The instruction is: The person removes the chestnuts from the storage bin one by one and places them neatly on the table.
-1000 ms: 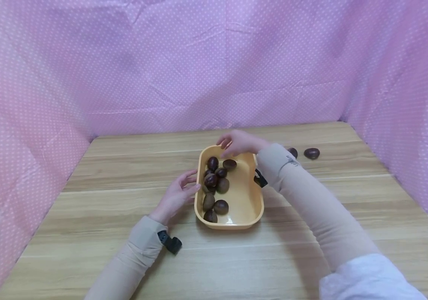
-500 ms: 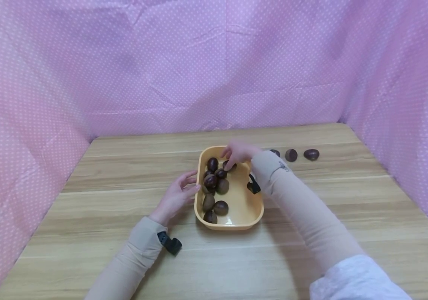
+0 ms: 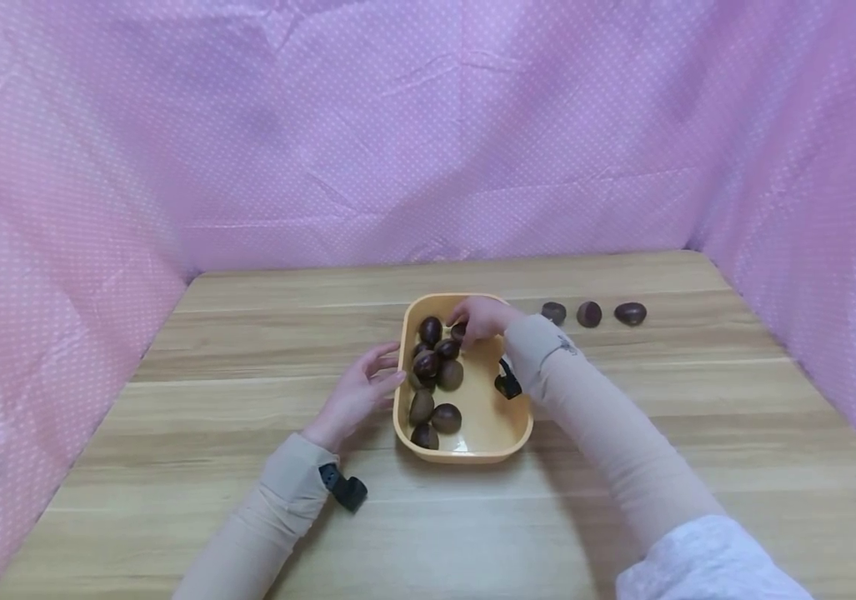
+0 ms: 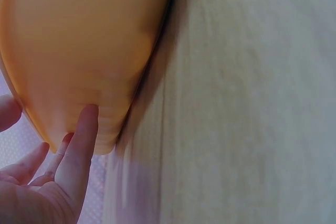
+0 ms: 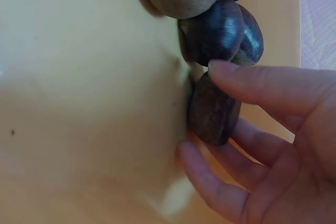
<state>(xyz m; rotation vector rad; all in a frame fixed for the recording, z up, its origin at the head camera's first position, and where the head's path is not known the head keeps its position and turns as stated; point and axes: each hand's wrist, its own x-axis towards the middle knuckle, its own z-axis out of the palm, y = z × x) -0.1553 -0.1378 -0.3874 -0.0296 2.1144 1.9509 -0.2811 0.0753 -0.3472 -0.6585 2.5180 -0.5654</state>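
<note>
Bracing the box (image 3: 483, 408), likely against sliding, your left hand (image 3: 356, 396) rested relaxed fingers (image 4: 79, 156) on its left wall (image 4: 68, 40), while your right hand (image 3: 483, 318) curled thumb (image 5: 262, 85) and fingers round a chestnut (image 5: 214, 108) in its far end, beside other chestnuts (image 3: 426, 364) clustered left.

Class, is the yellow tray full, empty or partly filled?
Partly filled: the yellow tray holds chestnuts mostly on its left, with its near right bare.

Head view: high, forward-down. Wrist views: close; left outside tray (image 4: 79, 35), right inside, shared with head.
</note>
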